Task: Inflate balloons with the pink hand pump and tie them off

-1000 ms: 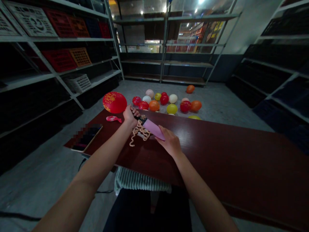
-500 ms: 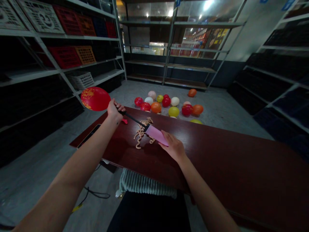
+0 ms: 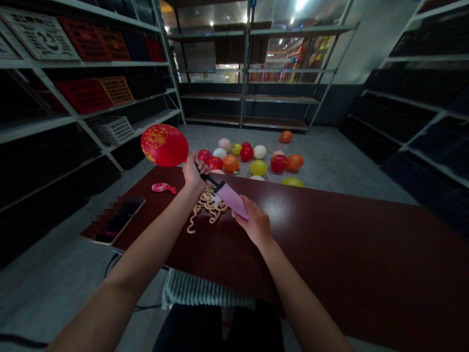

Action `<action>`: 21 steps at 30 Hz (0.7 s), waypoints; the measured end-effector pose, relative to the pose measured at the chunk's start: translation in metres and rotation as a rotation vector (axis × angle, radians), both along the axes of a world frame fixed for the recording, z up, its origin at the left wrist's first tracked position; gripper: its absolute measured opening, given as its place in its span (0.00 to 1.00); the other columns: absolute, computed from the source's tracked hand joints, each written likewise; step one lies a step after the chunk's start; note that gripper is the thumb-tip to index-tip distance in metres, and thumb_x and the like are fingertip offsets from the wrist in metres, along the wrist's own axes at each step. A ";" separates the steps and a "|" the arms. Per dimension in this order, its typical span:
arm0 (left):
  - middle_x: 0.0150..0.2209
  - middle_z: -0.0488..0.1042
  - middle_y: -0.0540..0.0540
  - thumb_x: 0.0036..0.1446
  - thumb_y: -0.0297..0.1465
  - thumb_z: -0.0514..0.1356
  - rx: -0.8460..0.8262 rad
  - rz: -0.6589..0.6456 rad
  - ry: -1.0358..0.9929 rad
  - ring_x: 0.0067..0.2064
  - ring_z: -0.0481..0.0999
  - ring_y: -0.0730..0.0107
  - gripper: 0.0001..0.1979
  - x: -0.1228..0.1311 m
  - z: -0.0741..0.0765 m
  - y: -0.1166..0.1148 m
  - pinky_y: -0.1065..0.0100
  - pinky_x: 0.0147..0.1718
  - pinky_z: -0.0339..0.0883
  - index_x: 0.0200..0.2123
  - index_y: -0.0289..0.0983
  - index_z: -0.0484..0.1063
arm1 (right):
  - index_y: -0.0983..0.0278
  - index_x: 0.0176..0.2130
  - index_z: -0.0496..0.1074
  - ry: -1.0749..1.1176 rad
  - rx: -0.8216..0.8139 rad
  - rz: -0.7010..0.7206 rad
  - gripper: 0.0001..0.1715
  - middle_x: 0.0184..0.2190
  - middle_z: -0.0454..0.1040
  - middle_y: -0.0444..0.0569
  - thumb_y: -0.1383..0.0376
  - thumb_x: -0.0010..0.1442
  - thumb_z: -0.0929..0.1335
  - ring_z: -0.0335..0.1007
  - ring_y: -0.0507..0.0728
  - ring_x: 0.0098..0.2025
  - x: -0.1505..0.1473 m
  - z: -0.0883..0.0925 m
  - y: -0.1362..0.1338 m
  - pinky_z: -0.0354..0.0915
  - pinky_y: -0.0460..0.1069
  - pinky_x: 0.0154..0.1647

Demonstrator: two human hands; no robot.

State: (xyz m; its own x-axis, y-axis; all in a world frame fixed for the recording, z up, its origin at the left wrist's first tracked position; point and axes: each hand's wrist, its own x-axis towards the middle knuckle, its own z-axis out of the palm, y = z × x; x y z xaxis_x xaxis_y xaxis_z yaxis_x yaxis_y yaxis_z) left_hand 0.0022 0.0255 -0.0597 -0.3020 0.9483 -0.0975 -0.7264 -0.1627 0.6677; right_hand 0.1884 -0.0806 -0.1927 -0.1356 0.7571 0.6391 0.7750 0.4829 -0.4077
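My left hand point(image 3: 193, 172) is closed round the black nozzle end of a pink hand pump point(image 3: 231, 198), where a blown-up red balloon point(image 3: 164, 144) with gold print sits. My right hand point(image 3: 253, 225) grips the pink barrel of the pump above a dark red table point(image 3: 330, 244). Under the pump lies a heap of tan curly ribbon point(image 3: 205, 208). A limp red balloon point(image 3: 163, 187) lies on the table left of my left hand.
A phone point(image 3: 119, 220) lies near the table's left corner. Several inflated balloons point(image 3: 252, 159) in red, orange, yellow and white lie on the floor beyond the table. Metal shelving with crates lines the left, back and right walls.
My left hand pulled out to the left, drawing the pump's rod long, and has now come back toward the barrel. The red balloon moved with it. My right hand stayed on the barrel.
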 end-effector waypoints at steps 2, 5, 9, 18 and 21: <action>0.14 0.49 0.57 0.67 0.34 0.57 -0.009 -0.043 0.025 0.13 0.50 0.79 0.22 0.020 -0.009 -0.004 0.74 0.13 0.45 0.22 0.39 0.53 | 0.60 0.65 0.64 0.017 -0.015 -0.013 0.33 0.55 0.77 0.54 0.58 0.64 0.71 0.78 0.61 0.53 0.001 0.000 0.000 0.74 0.53 0.53; 0.14 0.49 0.57 0.65 0.34 0.59 -0.031 -0.073 0.042 0.13 0.50 0.80 0.22 0.035 -0.019 -0.009 0.75 0.13 0.46 0.22 0.39 0.52 | 0.59 0.64 0.64 0.028 -0.035 -0.019 0.32 0.56 0.77 0.53 0.58 0.64 0.71 0.77 0.61 0.54 0.003 0.002 -0.001 0.73 0.53 0.54; 0.14 0.50 0.58 0.64 0.32 0.58 -0.066 -0.078 0.012 0.13 0.50 0.81 0.20 0.027 -0.021 -0.012 0.76 0.14 0.46 0.22 0.38 0.52 | 0.59 0.64 0.65 0.006 -0.070 -0.007 0.32 0.55 0.78 0.52 0.58 0.64 0.71 0.77 0.61 0.53 0.001 0.004 -0.002 0.73 0.53 0.53; 0.14 0.49 0.58 0.65 0.29 0.54 -0.114 -0.032 -0.084 0.13 0.49 0.80 0.18 -0.018 -0.013 -0.019 0.75 0.14 0.44 0.22 0.38 0.53 | 0.59 0.66 0.63 -0.131 -0.049 0.034 0.33 0.57 0.76 0.52 0.57 0.65 0.71 0.75 0.61 0.56 -0.005 0.004 -0.002 0.72 0.54 0.55; 0.15 0.49 0.57 0.65 0.29 0.53 -0.103 0.010 -0.094 0.13 0.49 0.80 0.18 -0.040 -0.011 -0.017 0.75 0.14 0.44 0.23 0.38 0.52 | 0.59 0.66 0.63 -0.191 -0.028 0.035 0.33 0.58 0.76 0.53 0.56 0.65 0.70 0.75 0.61 0.56 -0.006 0.004 -0.005 0.73 0.54 0.54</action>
